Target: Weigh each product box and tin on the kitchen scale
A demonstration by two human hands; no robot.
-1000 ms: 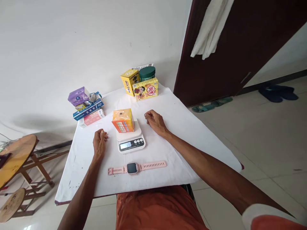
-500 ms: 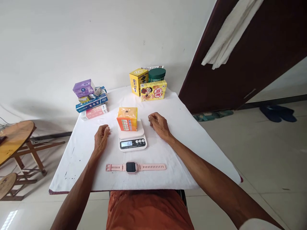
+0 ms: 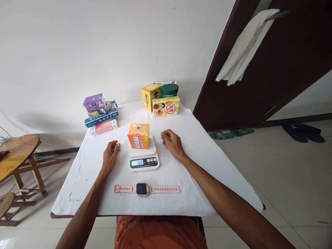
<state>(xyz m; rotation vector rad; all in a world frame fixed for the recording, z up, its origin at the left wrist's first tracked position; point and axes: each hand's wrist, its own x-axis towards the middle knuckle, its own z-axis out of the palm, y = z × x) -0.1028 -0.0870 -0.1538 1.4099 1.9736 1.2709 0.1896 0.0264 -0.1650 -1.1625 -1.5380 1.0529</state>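
Observation:
An orange and yellow wrapped pack (image 3: 138,136) sits on the plate of a white kitchen scale (image 3: 131,167), whose display reads 162. To its left, my left hand (image 3: 111,154) rests on the table with fingers loosely curled and nothing in them. On the other side my right hand (image 3: 173,143) lies curled in a loose fist, holding nothing and apart from the scale. A pink smartwatch (image 3: 141,188) is stretched out flat between the scale and the table's front edge.
At the back left are a purple tissue pack (image 3: 93,102), a blue box (image 3: 101,118) and a pink box (image 3: 103,128). A yellow cube box (image 3: 147,97), a green tub (image 3: 169,90) and a yellow snack box (image 3: 166,107) stand at the back right. A wooden stool (image 3: 22,155) is left of the table.
The whole scene sits slightly lower in the picture, as the head view has tilted up. Both hands, the pack and the scale keep their places.

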